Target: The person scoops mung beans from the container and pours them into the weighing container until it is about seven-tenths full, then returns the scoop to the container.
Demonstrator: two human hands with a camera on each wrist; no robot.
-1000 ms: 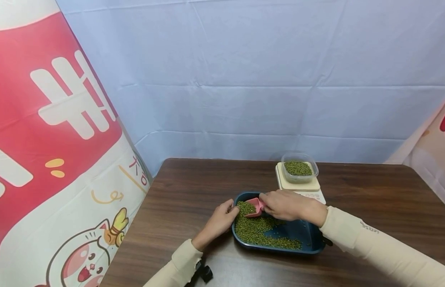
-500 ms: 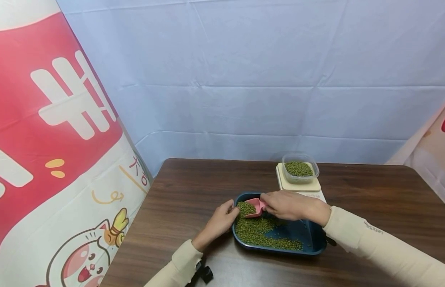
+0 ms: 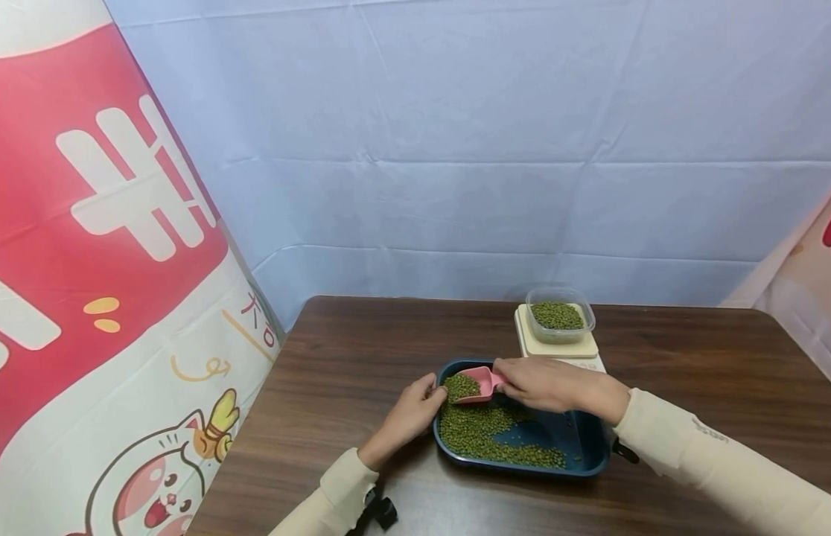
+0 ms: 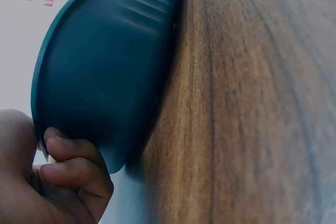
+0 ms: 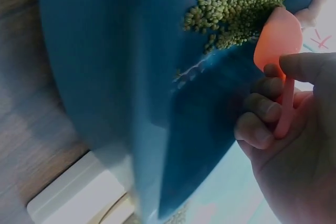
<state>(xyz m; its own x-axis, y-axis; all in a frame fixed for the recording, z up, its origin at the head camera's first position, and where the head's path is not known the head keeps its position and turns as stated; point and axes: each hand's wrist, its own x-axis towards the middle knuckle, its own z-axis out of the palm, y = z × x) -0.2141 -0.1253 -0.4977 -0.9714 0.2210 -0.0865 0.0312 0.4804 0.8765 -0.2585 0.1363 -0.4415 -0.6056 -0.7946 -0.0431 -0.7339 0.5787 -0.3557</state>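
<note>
My left hand (image 3: 410, 411) pinches the left rim of a dark blue tray (image 4: 100, 72); in the left wrist view its thumb is at the rim and curled fingers press the outer wall. Green mung beans (image 3: 479, 435) are heaped along the tray's left and front sides. My right hand (image 3: 549, 383) grips the handle of a pink scoop (image 5: 278, 40), fingers wrapped round it in the right wrist view. The scoop's mouth faces left at the beans near the tray's back left corner, with beans at its front edge.
Behind the tray stands a kitchen scale (image 3: 532, 347), carrying a clear plastic container (image 3: 560, 337) with mung beans in it. The brown wooden table (image 3: 362, 342) reaches back to a pale cloth backdrop (image 3: 415, 208).
My right hand and the scoop have drawn slightly to the right, showing more of the scoop's bowl. The left hand stays at the tray's rim.
</note>
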